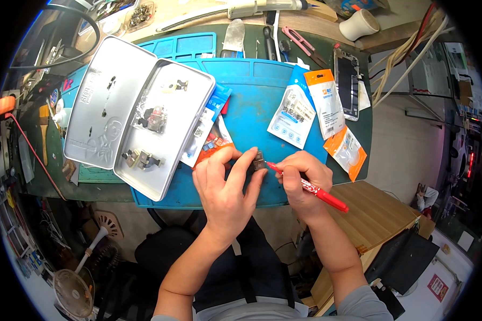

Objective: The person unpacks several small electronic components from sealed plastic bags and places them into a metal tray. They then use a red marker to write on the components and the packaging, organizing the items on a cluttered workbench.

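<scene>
My left hand [224, 187] pinches a small dark metallic block [259, 161] between thumb and fingers, just above the near part of the blue mat [246, 107]. What exactly the block is, I cannot make out. In my right hand [305, 179] is a red marker pen [326, 197], its tip pointing left at the block and touching it or very close. Left of my hands lies an open hinged metal tin [182, 128] with several small metal and black parts in it. Between tin and left hand rests an orange packet [214, 143] with small coloured pieces showing.
White-and-blue [293, 115] and orange-and-white packets [326, 104] lie right of the hands, near an opened phone frame [347, 83]. Pink-handled snips [305, 44] and a screwdriver [269, 44] lie at the back. A wooden cabinet [377, 214] stands at the right, a fan [72, 291] lower left.
</scene>
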### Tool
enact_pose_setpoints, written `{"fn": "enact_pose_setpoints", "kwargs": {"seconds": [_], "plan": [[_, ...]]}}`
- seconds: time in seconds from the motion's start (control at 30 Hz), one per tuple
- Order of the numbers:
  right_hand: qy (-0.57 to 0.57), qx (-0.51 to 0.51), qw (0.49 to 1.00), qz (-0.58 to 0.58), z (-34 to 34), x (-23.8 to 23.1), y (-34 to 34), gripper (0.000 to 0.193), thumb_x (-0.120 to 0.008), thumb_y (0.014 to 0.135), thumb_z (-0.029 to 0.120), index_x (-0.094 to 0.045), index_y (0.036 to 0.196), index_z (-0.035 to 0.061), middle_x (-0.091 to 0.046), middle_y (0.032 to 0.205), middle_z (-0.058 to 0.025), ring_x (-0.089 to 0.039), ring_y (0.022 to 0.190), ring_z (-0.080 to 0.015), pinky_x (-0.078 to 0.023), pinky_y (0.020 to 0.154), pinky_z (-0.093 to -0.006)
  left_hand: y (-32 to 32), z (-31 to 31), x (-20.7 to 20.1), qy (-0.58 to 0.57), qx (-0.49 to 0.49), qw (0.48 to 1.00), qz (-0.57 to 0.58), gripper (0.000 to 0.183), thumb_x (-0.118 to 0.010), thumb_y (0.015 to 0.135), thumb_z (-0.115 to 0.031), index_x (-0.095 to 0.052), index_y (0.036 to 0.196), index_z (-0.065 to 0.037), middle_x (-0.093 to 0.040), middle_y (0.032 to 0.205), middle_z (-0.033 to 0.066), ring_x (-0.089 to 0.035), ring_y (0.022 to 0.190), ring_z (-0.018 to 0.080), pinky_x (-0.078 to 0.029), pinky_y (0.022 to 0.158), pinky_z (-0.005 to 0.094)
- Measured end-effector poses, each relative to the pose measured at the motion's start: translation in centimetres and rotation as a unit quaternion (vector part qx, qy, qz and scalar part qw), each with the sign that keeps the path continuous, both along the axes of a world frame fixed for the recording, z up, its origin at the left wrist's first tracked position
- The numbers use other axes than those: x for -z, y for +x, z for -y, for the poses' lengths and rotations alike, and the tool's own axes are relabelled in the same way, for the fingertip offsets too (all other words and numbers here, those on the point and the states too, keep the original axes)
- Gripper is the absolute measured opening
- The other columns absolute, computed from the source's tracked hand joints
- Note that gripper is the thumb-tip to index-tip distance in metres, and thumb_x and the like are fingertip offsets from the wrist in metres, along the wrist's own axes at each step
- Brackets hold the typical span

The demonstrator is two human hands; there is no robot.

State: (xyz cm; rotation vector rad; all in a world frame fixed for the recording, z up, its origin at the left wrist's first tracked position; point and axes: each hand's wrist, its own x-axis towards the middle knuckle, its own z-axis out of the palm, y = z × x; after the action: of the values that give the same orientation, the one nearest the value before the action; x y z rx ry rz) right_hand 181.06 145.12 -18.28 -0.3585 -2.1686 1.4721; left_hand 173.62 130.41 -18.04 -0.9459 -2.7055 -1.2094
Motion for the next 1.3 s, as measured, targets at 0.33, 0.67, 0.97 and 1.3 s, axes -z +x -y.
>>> {"fn": "enact_pose_setpoints", "kwargs": {"seconds": [0.33,0.67,0.97,1.3], "plan": [[-0.016,0.051,0.998,-0.036,0.5,-1.6,0.7,0.031,-0.07,0.095,0.019,-0.067,0.115,-0.0038,-0.067,0.105,-0.0165,-0.064,0.076,-0.0164,-0.053,0.07,-0.0275,-0.2,0.5,-0.9,-0.011,0.018,1.0,-0.006,0.044,-0.087,0.072,-0.012,-0.072,0.114,-0.008,-0.058,0.113,0.0073,-0.053,0.102,0.0274,-0.042,0.09,0.0393],[-0.153,0.04,0.987,0.007,2.5,-4.8,2.9,0.018,-0.071,0.092,0.007,-0.064,0.108,-0.0006,-0.066,0.098,-0.0103,-0.062,0.082,-0.0136,-0.051,0.074,-0.026,-6.1,8.4,-5.7,-0.064,-0.096,0.991,-0.065,0.041,-0.081,0.083,-0.01,-0.067,0.121,-0.003,-0.062,0.117,0.0117,-0.055,0.107,0.0298,-0.044,0.096,0.0402],[-0.259,0.006,0.964,0.053,3.8,-6.5,3.1,0.027,-0.063,0.101,0.019,-0.066,0.115,-0.004,-0.066,0.094,-0.0085,-0.063,0.077,-0.0107,-0.052,0.071,-0.0239,-6.8,10.6,-6.1,-0.139,-0.047,0.989,0.003,0.039,-0.077,0.084,-0.009,-0.068,0.123,-0.005,-0.059,0.119,0.0114,-0.053,0.113,0.0297,-0.043,0.1,0.04],[-0.292,0.1,0.948,0.079,4.8,-5.1,5.0,0.022,-0.059,0.102,0.013,-0.068,0.114,-0.0032,-0.067,0.09,-0.0068,-0.062,0.076,-0.0093,-0.051,0.07,-0.0227,-8.3,11.3,-7.8,-0.138,0.007,0.989,0.059,0.04,-0.076,0.083,-0.006,-0.068,0.122,-0.005,-0.06,0.117,0.011,-0.053,0.111,0.029,-0.043,0.099,0.0386]]}}
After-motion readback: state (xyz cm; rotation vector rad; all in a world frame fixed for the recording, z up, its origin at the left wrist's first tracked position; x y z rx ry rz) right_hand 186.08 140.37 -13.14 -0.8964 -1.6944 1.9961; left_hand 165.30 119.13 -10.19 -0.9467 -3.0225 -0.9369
